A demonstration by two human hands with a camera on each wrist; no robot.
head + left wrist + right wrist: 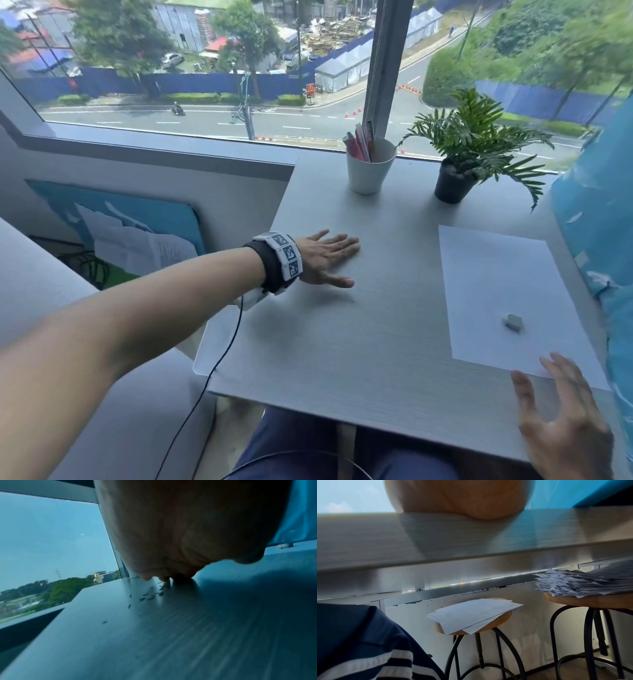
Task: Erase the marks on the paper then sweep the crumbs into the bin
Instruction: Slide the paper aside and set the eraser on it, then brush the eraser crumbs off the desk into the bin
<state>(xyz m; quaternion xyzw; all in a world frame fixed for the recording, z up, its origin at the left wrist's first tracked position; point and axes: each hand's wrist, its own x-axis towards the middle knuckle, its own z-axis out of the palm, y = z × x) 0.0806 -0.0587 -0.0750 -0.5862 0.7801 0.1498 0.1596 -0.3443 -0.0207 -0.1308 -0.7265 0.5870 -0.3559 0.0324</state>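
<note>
My left hand (342, 260) lies flat on the grey table (359, 325), fingers straight and pointing right. In the left wrist view the left hand (197, 566) touches the tabletop with its fingertips, and several dark eraser crumbs (149, 595) lie just to their left. A white sheet of paper (496, 281) lies at the table's right, with a small white eraser (513, 322) on it. My right hand (548, 387) hovers with spread fingers over the table's front edge, by the paper's near corner, holding nothing. A white bin (205, 346) sits against the table's left edge.
A white cup of pens (370, 168) and a potted plant (459, 171) stand at the back by the window. Blue plastic sheeting (599, 222) borders the table's right side. Under the table stand two stools (472, 622) stacked with papers. A black cable hangs from my left wrist.
</note>
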